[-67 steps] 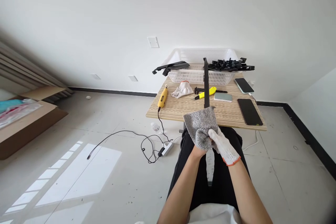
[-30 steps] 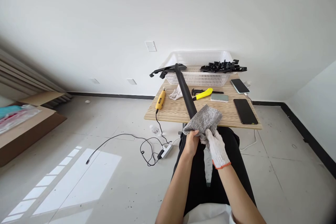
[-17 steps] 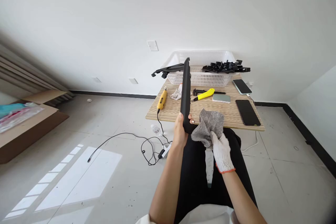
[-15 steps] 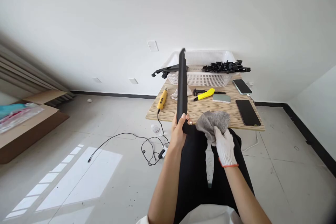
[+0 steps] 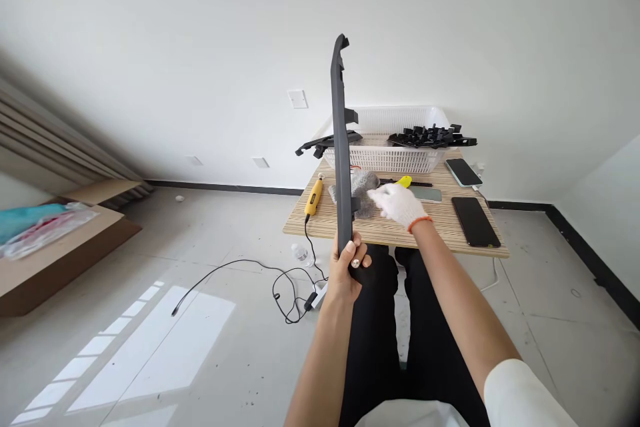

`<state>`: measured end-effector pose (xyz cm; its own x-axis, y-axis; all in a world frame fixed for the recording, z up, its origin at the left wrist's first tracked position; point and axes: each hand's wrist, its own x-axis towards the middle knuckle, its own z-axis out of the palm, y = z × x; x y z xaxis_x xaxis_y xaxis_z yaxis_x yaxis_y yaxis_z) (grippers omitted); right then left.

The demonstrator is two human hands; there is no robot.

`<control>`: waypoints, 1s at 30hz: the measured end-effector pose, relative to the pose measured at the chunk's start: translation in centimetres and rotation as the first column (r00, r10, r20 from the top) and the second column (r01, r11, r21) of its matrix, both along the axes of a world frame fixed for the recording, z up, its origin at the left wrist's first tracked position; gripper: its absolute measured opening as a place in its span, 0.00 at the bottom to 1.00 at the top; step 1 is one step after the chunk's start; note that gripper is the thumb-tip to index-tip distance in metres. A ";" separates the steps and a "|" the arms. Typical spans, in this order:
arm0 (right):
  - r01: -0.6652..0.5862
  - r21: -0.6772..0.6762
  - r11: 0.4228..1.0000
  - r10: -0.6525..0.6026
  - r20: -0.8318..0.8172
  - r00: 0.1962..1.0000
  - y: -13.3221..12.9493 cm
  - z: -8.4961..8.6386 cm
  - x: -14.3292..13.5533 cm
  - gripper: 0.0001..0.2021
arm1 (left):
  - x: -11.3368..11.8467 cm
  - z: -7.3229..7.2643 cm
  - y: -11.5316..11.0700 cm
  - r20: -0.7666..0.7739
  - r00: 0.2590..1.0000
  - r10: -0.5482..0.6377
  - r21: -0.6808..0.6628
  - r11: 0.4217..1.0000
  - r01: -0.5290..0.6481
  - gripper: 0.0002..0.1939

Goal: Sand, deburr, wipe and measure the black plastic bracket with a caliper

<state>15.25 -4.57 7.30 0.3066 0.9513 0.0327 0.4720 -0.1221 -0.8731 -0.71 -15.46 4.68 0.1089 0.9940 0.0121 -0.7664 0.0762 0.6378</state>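
Long black trim strip (image 5: 341, 147) held upright above the near edge of the counter (image 5: 425, 230), lower end clamped in the bare left hand (image 5: 349, 268), grip fully closed around it. Gloved right hand (image 5: 399, 203) extended over the counter, fingers loosely curled at the grey cloth (image 5: 363, 188); grip on the cloth cannot be told. Judged stage: wiping pass finished, cloth being set down beside the yellow rotary tool (image 5: 314, 195). Remaining: placing the strip, possibly in the white basket (image 5: 395, 157) at the far side
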 end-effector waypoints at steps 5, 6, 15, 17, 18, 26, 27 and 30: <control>0.096 -0.018 0.995 -0.070 0.559 0.826 0.1 -2.2 6.3 0.21 | 1.8 -2.4 1.0 0.106 0.992 -0.072 -0.162 0.983 0.088 0.21; 0.079 -0.022 0.997 -0.047 0.635 0.771 0.3 -2.8 7.3 0.22 | 2.5 -2.8 1.2 0.116 0.989 -0.089 -0.176 0.978 0.108 0.20; -0.005 -0.043 0.999 0.039 0.830 0.557 1.5 -6.1 9.9 0.31 | 6.8 -4.8 3.4 0.111 0.972 -0.207 -0.160 0.962 0.223 0.22; -0.093 -0.025 0.995 0.071 0.846 0.529 2.1 -6.2 9.3 0.33 | 6.8 -5.2 3.6 0.087 0.973 -0.215 -0.153 0.962 0.226 0.24; -0.141 -0.030 0.990 0.099 0.853 0.513 2.6 -6.3 9.1 0.34 | 6.7 -5.4 3.6 0.074 0.973 -0.217 -0.147 0.963 0.226 0.25; -0.267 -0.053 0.962 0.174 0.875 0.452 6.0 -6.7 7.0 0.25 | 5.9 -6.7 3.3 0.024 0.956 -0.292 -0.033 0.956 0.293 0.36; -0.279 -0.054 0.959 0.179 0.877 0.445 6.0 -6.7 6.7 0.24 | 5.8 -6.7 3.4 0.025 0.956 -0.293 -0.031 0.955 0.294 0.36; -0.309 -0.073 0.948 0.203 0.888 0.413 5.7 -6.5 5.9 0.22 | 5.7 -6.6 3.5 0.040 0.958 -0.284 -0.034 0.958 0.285 0.37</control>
